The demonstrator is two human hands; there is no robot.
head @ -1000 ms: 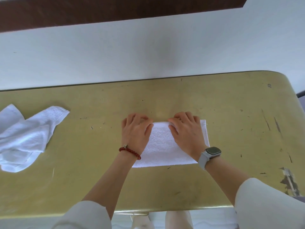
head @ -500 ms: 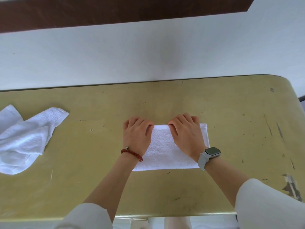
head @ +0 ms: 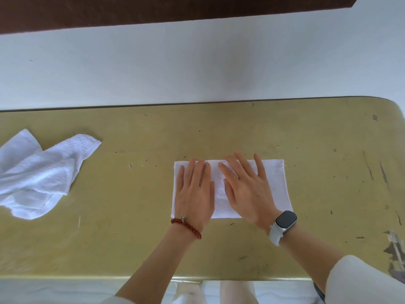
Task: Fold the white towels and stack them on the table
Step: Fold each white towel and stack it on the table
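Observation:
A white towel (head: 275, 183), folded into a flat rectangle, lies in the middle of the yellow-green table (head: 131, 238). My left hand (head: 195, 191), with a red bead bracelet at the wrist, lies flat on the towel's left half with straight fingers. On the right half my right hand (head: 247, 189) presses flat too, fingers spread, a grey watch on its wrist. A second white towel (head: 41, 174) lies crumpled and unfolded at the table's far left, apart from both hands.
A white wall (head: 197, 62) runs behind the table's far edge, with a dark brown band above. The table's right end is rounded and scratched, with chipped paint (head: 394, 249) near the front right corner. My legs show below the near edge.
Both hands went from curled fingers at the towel's far edge to lying flat with straight fingers on top of it. The towel now shows its full far edge.

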